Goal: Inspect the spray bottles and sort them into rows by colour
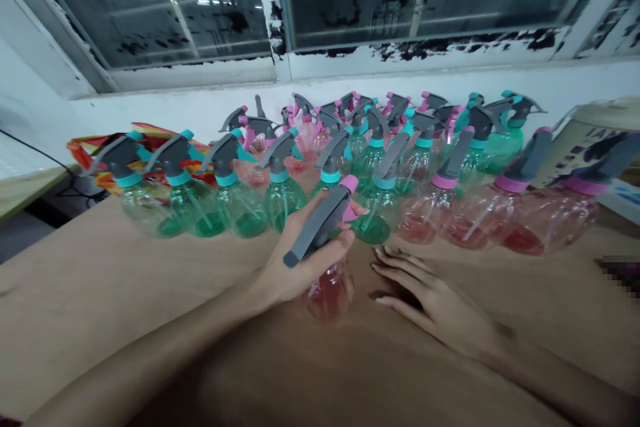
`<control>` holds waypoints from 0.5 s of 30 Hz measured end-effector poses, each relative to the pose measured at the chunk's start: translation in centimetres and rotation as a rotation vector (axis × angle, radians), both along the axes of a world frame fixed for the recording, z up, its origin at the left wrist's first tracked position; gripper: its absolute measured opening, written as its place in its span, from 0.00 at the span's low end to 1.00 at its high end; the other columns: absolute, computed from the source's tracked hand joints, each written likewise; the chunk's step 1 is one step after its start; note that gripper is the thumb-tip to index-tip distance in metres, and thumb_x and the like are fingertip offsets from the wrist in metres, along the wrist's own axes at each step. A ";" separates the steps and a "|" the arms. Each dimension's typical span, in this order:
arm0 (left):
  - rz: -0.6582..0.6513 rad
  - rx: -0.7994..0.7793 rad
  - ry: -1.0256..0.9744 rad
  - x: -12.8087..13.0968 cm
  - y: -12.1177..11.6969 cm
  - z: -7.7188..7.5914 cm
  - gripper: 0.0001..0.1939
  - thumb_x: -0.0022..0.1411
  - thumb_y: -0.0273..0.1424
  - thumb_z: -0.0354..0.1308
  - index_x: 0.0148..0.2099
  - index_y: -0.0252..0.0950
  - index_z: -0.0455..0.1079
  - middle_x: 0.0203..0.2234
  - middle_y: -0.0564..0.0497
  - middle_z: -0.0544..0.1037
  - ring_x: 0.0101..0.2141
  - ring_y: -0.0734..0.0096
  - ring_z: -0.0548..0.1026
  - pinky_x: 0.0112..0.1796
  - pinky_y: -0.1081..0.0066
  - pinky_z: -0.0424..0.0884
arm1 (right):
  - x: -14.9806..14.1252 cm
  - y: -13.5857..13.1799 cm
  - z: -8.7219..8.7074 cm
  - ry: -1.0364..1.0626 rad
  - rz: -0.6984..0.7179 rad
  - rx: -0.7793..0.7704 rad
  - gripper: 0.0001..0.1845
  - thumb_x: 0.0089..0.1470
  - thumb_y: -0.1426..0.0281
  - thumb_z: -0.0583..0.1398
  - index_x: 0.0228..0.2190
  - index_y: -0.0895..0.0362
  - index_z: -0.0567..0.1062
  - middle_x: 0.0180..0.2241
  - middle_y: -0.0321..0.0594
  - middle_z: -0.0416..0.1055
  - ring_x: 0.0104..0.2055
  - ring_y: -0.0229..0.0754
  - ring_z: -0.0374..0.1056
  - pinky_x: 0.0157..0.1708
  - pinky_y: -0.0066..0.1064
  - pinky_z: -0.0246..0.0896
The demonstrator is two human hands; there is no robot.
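My left hand (305, 260) is wrapped round the neck of a pink spray bottle (327, 297) with a grey trigger head and pink nozzle. The bottle stands near the middle of the table and looks upright; part of its neck is hidden by my fingers. To its right, my right hand (430, 300) lies on the table with fingers stretched out, holding nothing. Just beyond my hands is a green spray bottle (375, 223) with a turquoise collar. A pink spray bottle (420, 223) stands beside that one.
Several green spray bottles (243, 213) form a row at the left, with pink spray bottles (525, 233) at the right. More bottles crowd behind them. A red-yellow bag (200, 170) lies at the back left, a printed tub (580, 140) at the right. A window (425, 0) rises behind the table.
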State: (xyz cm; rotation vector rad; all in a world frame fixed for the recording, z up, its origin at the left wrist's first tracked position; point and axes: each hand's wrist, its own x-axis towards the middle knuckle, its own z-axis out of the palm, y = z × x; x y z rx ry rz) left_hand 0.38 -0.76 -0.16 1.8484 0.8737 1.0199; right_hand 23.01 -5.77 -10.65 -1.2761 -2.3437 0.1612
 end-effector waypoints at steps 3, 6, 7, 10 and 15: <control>-0.012 -0.005 0.154 0.2 -0.3 0.6 0.11 0.58 0.34 0.55 0.44 0.40 0.64 0.24 0.56 0.70 0.24 0.70 0.70 0.27 0.72 0.68 | 0.1 0.0 -0.2 -0.041 -0.004 -0.006 0.24 0.58 0.58 0.54 0.53 0.55 0.65 0.58 0.42 0.61 0.60 0.46 0.53 0.57 0.46 0.54; 0.004 0.046 0.195 0.2 -0.5 1.1 0.06 0.58 0.33 0.54 0.39 0.39 0.63 0.27 0.54 0.71 0.27 0.70 0.71 0.29 0.73 0.68 | 0.3 0.1 -0.4 -0.067 -0.007 0.000 0.24 0.58 0.58 0.54 0.53 0.53 0.65 0.58 0.40 0.60 0.61 0.46 0.53 0.56 0.46 0.55; 0.015 0.074 0.198 0.2 -0.5 1.3 0.04 0.58 0.33 0.53 0.37 0.39 0.63 0.28 0.54 0.71 0.27 0.71 0.70 0.29 0.73 0.68 | 0.3 0.2 -0.5 -0.068 -0.007 0.009 0.24 0.57 0.58 0.54 0.54 0.53 0.65 0.58 0.40 0.61 0.60 0.46 0.53 0.56 0.47 0.55; 0.019 0.126 0.224 0.2 -0.6 1.5 0.03 0.59 0.32 0.51 0.33 0.39 0.62 0.27 0.55 0.70 0.24 0.74 0.68 0.26 0.74 0.67 | 0.4 0.2 -0.8 -0.053 -0.002 0.049 0.25 0.56 0.59 0.55 0.54 0.52 0.64 0.57 0.40 0.61 0.60 0.47 0.54 0.55 0.48 0.56; 0.016 0.155 0.155 0.3 -0.8 1.6 0.02 0.57 0.31 0.51 0.33 0.39 0.63 0.22 0.57 0.65 0.23 0.74 0.65 0.26 0.73 0.65 | 0.4 0.3 -1.1 -0.073 0.008 0.069 0.25 0.57 0.60 0.55 0.55 0.53 0.62 0.58 0.39 0.60 0.60 0.46 0.54 0.55 0.47 0.57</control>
